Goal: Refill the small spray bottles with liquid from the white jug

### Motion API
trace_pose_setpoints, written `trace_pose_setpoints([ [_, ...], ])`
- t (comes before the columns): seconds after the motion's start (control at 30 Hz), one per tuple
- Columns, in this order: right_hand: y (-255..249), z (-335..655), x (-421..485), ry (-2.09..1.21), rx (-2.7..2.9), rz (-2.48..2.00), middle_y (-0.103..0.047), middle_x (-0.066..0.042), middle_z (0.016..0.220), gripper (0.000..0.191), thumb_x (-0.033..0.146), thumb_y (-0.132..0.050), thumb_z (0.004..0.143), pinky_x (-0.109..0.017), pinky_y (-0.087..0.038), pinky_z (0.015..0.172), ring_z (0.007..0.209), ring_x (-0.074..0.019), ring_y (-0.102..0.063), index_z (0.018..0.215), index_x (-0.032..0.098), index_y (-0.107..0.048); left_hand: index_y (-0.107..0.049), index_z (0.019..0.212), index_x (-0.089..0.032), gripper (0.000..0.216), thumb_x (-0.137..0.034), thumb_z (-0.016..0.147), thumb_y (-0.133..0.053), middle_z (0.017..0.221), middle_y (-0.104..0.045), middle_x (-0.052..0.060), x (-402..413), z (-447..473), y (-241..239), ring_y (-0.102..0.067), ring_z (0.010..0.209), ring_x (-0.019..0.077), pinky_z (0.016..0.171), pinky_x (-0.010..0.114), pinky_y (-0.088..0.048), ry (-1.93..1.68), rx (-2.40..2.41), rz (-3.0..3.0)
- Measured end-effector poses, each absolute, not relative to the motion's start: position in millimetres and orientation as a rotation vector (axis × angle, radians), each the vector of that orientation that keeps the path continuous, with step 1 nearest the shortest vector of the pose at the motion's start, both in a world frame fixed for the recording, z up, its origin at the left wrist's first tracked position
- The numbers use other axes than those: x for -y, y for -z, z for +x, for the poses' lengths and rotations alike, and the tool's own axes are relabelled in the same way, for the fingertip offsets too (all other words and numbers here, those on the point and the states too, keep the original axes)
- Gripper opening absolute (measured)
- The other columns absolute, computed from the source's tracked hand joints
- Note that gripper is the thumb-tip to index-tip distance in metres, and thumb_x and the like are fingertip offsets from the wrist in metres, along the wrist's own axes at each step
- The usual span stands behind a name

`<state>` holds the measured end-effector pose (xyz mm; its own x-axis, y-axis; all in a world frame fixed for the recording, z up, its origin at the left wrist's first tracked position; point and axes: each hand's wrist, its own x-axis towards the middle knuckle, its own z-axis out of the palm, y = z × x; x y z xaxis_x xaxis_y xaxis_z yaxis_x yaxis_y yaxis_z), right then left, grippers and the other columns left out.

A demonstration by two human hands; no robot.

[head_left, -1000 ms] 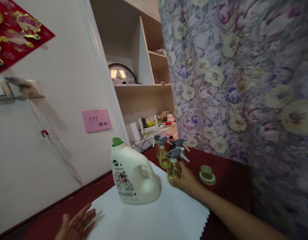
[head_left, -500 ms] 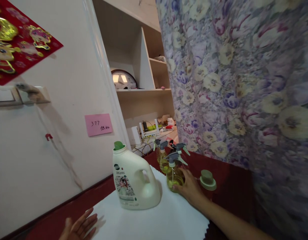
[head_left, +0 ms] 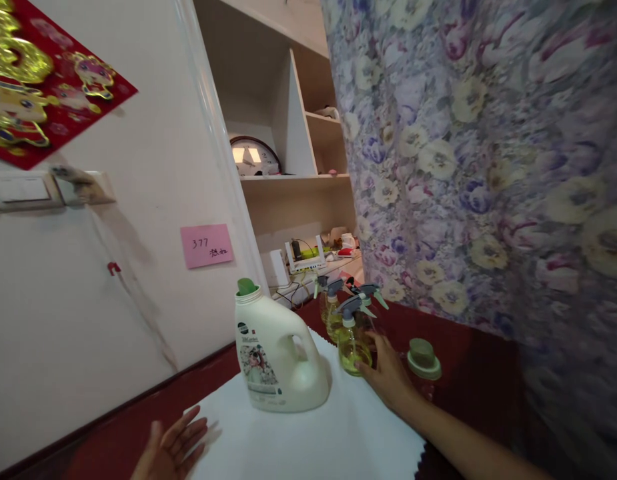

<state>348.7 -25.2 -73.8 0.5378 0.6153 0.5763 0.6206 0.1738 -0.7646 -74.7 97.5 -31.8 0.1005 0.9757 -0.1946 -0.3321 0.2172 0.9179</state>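
A clear spray bottle (head_left: 352, 357) with yellow-green liquid and a grey trigger head stands on the white sheet (head_left: 338, 443). My right hand (head_left: 391, 377) curls around its right side, thumb across the front and fingers partly hidden behind. More spray bottles (head_left: 333, 320) stand just behind it. To the left, a large pale-green detergent jug (head_left: 283, 373) stands upright, its handle facing right and a green piece in its mouth. At the sheet's near left edge, my left hand (head_left: 178, 447) is open, palm up and fingers spread, touching nothing I can see.
A green cap (head_left: 423, 359) sits on the dark red table (head_left: 468, 373) right of my right hand. Behind are a white router (head_left: 308, 260) and a shelf unit (head_left: 288, 179) with a clock (head_left: 255, 157). A floral curtain (head_left: 463, 153) hangs at right; the wall (head_left: 153, 320) bounds the left.
The view has shifted, so the scene sits slightly farther right and higher. My right thumb has slid a little right across the bottle. The bottle and jug stay in place; my left hand remains open.
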Motion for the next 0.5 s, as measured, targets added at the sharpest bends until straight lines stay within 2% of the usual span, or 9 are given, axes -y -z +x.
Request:
trace_pose_setpoints([
  [0.1, 73.8, 348.0, 28.0, 0.056, 1.095, -1.501, -0.059, -0.012, 0.120, 0.053, 0.029, -0.065, 0.071, -0.051, -0.047, 0.098, 0.115, -0.0327, -0.057, 0.121, 0.022, -0.048, -0.071, 0.112, -0.014, 0.072, -0.073, 0.071, -0.062, 0.115, -0.073, 0.018, -97.6, -75.8, 32.9, -0.056, 0.127, 0.0404, 0.088, 0.043, -0.061, -1.154, -0.996, 0.866],
  [0.17, 72.3, 348.0, 31.4, 0.095, 1.068, -1.508, -0.058, -0.011, 0.114, 0.044, 0.032, -0.063, 0.076, -0.048, -0.048, 0.093, 0.108, -0.0309, -0.058, 0.117, 0.022, -0.047, -0.071, 0.111, -0.013, 0.072, -0.073, 0.073, -0.060, 0.114, -0.073, 0.018, -97.6, -76.4, 33.5, -0.057, 0.127, 0.0402, 0.089, 0.043, -0.060, -1.145, -0.995, 0.887],
  [0.3, 67.6, 347.1, 38.3, 0.141, 1.076, -1.517, -0.058, -0.002, 0.085, 0.016, 0.037, -0.056, 0.086, -0.037, -0.047, 0.071, 0.077, -0.0229, -0.058, 0.090, 0.025, -0.047, -0.071, 0.112, -0.014, 0.060, -0.064, 0.082, -0.059, 0.111, -0.074, 0.015, -90.1, -71.3, 31.0, -0.063, 0.117, 0.0362, 0.089, 0.041, -0.059, -1.163, -1.043, 0.911],
  [0.43, 65.6, 342.1, 41.8, 0.155, 1.203, -1.500, -0.046, 0.004, 0.062, 0.027, 0.035, -0.053, 0.087, -0.031, -0.037, 0.057, 0.058, -0.0174, -0.047, 0.068, 0.027, -0.035, -0.072, 0.100, -0.014, 0.024, -0.032, 0.087, -0.064, 0.103, -0.075, 0.010, -75.6, -59.5, 23.5, -0.069, 0.101, 0.0232, 0.079, 0.027, -0.058, -1.263, -1.153, 0.840],
  [0.5, 66.8, 339.1, 42.4, 0.151, 1.297, -1.483, -0.043, 0.005, 0.059, 0.033, 0.033, -0.051, 0.088, -0.030, -0.034, 0.056, 0.055, -0.0163, -0.045, 0.063, 0.028, -0.030, -0.071, 0.088, -0.014, 0.015, -0.028, 0.086, -0.066, 0.092, -0.074, 0.007, -71.7, -56.4, 21.4, -0.069, 0.088, 0.0190, 0.072, 0.023, -0.057, -1.303, -1.191, 0.788],
])
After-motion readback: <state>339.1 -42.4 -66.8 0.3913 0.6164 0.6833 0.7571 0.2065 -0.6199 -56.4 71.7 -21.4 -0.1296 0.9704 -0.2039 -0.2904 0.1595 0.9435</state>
